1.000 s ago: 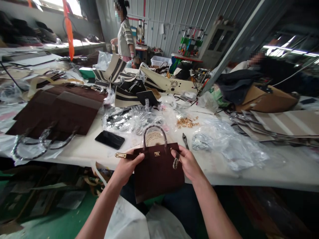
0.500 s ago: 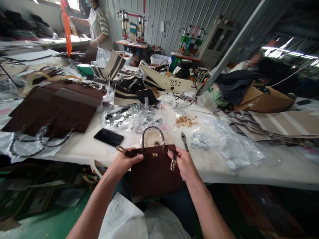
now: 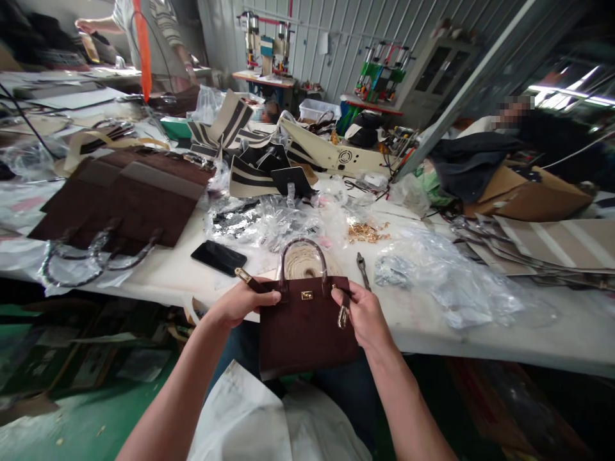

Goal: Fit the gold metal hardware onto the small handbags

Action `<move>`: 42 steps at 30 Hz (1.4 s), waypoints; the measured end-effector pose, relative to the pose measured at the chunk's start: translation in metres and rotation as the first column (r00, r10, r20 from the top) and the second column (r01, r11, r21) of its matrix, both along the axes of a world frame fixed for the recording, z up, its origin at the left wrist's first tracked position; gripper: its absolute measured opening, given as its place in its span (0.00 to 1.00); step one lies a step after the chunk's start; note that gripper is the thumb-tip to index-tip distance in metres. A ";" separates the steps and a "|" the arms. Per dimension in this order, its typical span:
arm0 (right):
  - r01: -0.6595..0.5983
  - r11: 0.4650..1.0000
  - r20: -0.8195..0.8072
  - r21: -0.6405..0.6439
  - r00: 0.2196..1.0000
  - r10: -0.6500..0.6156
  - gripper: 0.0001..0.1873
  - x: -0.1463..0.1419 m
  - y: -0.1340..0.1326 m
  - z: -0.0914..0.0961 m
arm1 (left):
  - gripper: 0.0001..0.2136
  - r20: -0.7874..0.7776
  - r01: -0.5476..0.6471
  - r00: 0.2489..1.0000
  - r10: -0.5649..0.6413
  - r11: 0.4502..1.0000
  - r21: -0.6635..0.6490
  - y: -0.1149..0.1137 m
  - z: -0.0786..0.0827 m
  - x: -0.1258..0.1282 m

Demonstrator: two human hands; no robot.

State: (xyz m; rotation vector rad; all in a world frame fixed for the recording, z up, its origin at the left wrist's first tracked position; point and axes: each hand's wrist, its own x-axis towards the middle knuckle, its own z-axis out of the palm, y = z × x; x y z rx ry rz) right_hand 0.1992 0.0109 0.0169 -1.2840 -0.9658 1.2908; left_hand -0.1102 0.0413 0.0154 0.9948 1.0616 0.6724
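A small dark brown handbag (image 3: 305, 330) with a gold clasp and an arched handle hangs in front of me at the near table edge. My left hand (image 3: 243, 301) grips its upper left corner, by a brown strap with a gold end. My right hand (image 3: 362, 314) pinches the upper right corner, where a gold-tipped strap dangles. Both hands are closed on the bag.
On the white table (image 3: 480, 333) lie a black phone (image 3: 218, 257), pliers (image 3: 362, 270), a heap of gold fittings (image 3: 365, 232), crumpled clear plastic (image 3: 442, 272), larger brown bag pieces (image 3: 125, 202) and striped panels (image 3: 250, 179). A person (image 3: 144, 25) stands at the back left, another person (image 3: 514, 112) at the right.
The view has shifted slightly, and the bag sits a little higher and further right. The person at the back has moved further left. My grip on the bag is unchanged.
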 end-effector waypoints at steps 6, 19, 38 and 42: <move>-0.013 1.000 0.008 -0.013 1.000 0.013 0.29 -0.005 0.006 0.001 | 0.28 -0.059 -0.031 0.998 0.031 0.999 -0.008 0.005 0.002 0.003; -0.248 0.969 0.096 -0.015 0.964 0.248 0.39 0.019 0.010 0.023 | 0.33 0.204 -0.036 0.977 0.055 0.994 -0.099 -0.005 0.001 0.007; -0.268 0.812 0.742 0.519 0.613 -0.272 0.32 -0.080 -0.069 0.016 | 0.26 0.356 0.003 0.934 -0.009 1.000 0.019 -0.011 0.031 0.032; -0.202 0.829 0.772 0.521 0.526 -0.357 0.48 -0.105 -0.064 0.009 | 0.24 0.350 0.053 0.933 -0.082 0.994 0.091 -0.018 0.047 0.042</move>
